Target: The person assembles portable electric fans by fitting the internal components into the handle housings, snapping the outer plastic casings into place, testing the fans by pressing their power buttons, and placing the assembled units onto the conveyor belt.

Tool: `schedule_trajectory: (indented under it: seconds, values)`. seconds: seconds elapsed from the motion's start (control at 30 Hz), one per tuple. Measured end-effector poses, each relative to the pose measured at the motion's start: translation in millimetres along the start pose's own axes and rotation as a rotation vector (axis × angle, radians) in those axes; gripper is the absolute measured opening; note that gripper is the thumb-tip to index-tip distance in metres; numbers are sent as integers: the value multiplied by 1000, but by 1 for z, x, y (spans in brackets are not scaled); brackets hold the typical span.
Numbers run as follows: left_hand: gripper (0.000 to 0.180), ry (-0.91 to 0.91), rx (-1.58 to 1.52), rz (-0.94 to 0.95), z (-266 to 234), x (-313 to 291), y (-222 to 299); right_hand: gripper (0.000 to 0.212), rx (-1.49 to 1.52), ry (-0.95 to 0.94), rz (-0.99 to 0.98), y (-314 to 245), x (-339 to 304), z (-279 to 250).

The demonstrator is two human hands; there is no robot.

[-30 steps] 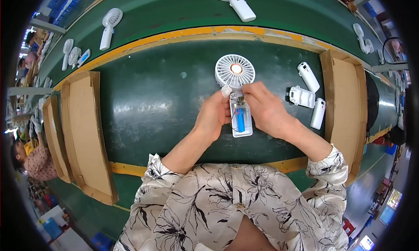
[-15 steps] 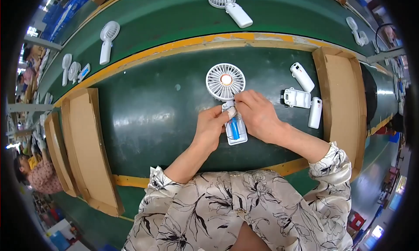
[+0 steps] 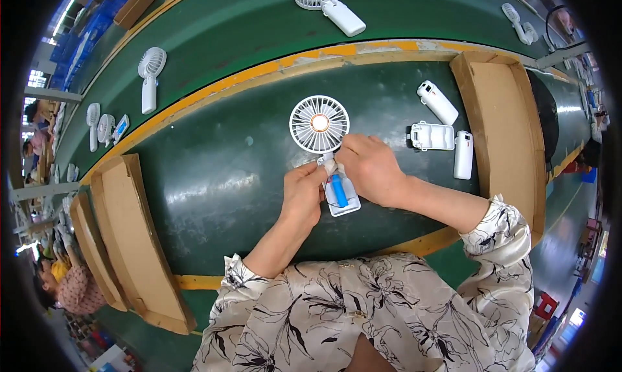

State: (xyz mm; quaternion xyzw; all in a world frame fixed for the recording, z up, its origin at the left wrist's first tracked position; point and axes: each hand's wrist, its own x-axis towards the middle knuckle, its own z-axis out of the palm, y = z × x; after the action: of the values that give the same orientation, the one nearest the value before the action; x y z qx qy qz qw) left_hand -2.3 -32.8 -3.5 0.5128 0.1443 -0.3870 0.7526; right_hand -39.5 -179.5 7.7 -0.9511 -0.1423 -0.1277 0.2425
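In front of me a white handheld fan (image 3: 319, 123) lies face up, its handle opened toward me. A blue cylindrical battery (image 3: 339, 191) with thin dark wires sits in the white handle shell (image 3: 344, 209). My left hand (image 3: 303, 194) is closed, thumb and forefinger pinching the upper left part of the handle. Whitish wraps cover a fingertip there. From the other side, my right hand (image 3: 372, 171) is closed with curled fingers at the fan's neck. Its fingertips are mostly hidden, so I cannot make out what they pinch.
To the right lie white handle pieces (image 3: 438, 103), one an open shell (image 3: 433, 137). Cardboard trays stand at the right (image 3: 495, 119) and left (image 3: 123, 229). Beyond the yellow-edged rail (image 3: 285, 66), more fans (image 3: 149, 80) lie on a green surface. People are at the far left.
The whole view has shifted slightly, with the fan and hands a little further left in it. Both hands stay at the fan's neck and upper handle, with only slight finger movement.
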Motion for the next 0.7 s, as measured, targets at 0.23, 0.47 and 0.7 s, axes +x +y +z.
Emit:
schedule_trajectory:
  seconds: [0.23, 0.47, 0.7]
  values:
    - [18, -35, -27, -82, -4, 0, 10, 9, 74, -46, 28, 1, 0, -5]
    - [22, -265, 41, -134, -14, 12, 16, 8, 131, -50, 50, 3, -1, -7]
    - [17, -177, 102, 19, -10, 18, 8, 14, 173, 35, 132, 5, 2, -1]
